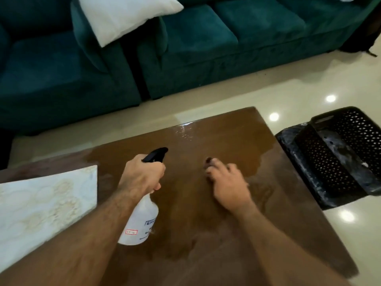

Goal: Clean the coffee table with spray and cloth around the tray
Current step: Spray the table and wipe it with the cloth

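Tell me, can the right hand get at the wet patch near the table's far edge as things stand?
Probably yes: nothing lies on the coffee table between the right hand and the wet patch. It seems to hold something dark, perhaps the cloth.

Printed label: on the white translucent plastic spray bottle (pixel 142 220), dark letters "KISS" are read, the rest cut off by the bottle's curve.
Red-bordered sticker: on the same bottle's lower side, characters too small to be read.
Lower print lines: blurred, unreadable.
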